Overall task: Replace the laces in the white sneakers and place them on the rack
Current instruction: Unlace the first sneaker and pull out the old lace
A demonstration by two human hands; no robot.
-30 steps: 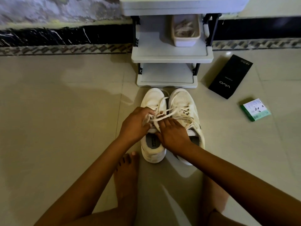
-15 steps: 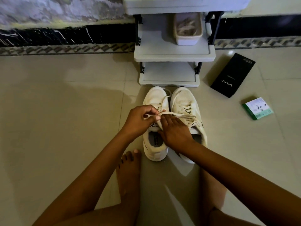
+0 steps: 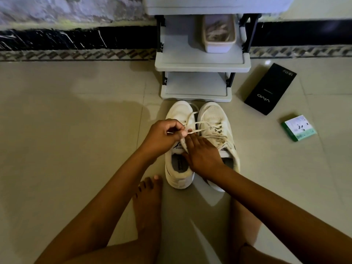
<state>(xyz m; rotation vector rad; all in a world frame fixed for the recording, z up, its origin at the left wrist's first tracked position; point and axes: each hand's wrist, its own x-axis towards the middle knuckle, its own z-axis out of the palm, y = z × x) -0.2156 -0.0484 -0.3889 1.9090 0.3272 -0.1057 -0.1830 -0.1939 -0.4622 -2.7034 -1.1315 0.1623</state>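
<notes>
Two white sneakers stand side by side on the floor, toes toward the rack [image 3: 202,66]. The left sneaker [image 3: 179,168] has a loose cream lace [image 3: 198,123] trailing over its toe. My left hand [image 3: 163,137] pinches one end of that lace above the tongue. My right hand [image 3: 202,155] lies over the left sneaker's tongue with fingers at the lace; whether it grips the lace is hidden. The right sneaker [image 3: 215,119] is laced.
The grey rack has low shelves; a white tub [image 3: 219,44] of laces sits on the middle shelf. A black phone box [image 3: 270,89] and a small green box [image 3: 298,127] lie on the tiles at the right. My bare foot [image 3: 147,202] rests beside the left sneaker.
My left hand has drawn the lace end up and to the left, away from the shoe. My right hand stays on the tongue. The view shifted slightly.
</notes>
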